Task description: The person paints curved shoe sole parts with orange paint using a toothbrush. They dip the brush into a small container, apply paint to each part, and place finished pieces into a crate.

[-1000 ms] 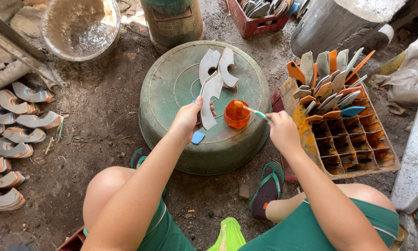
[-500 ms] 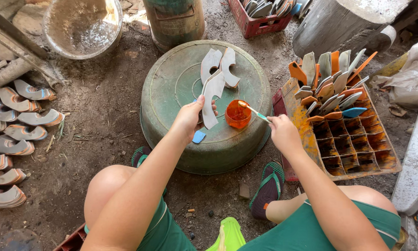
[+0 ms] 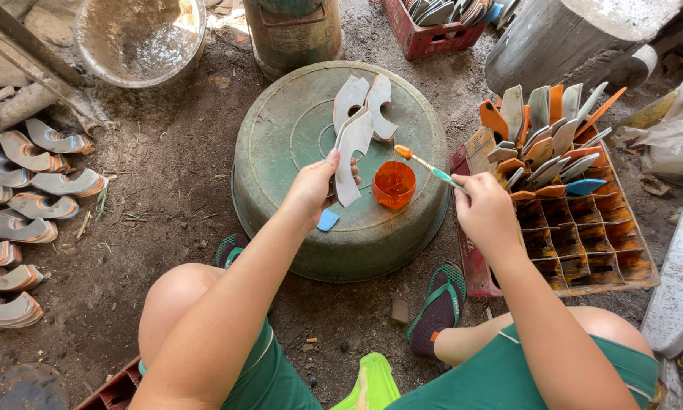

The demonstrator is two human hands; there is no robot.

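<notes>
A: Seen from the head camera: the left hand (image 3: pixel 311 186) grips a grey curved cut-out piece (image 3: pixel 349 163), fingers closed round its near edge, over the upturned green basin (image 3: pixel 296 144). The right hand (image 3: pixel 487 212) pinches a toothbrush (image 3: pixel 426 164), bristles raised just above the orange cup (image 3: pixel 394 184).

B: How is the step best done?

A: Judging from the pose, load the bristles lightly, steady the piece against the basin, and stroke along its edge so nothing drips.

B: What stays unclear?

A: The cup's contents cannot be identified. The right fingertips are hidden behind the hand. The divided crate (image 3: pixel 577 220) of similar pieces is partly masked by the forearm.
</notes>
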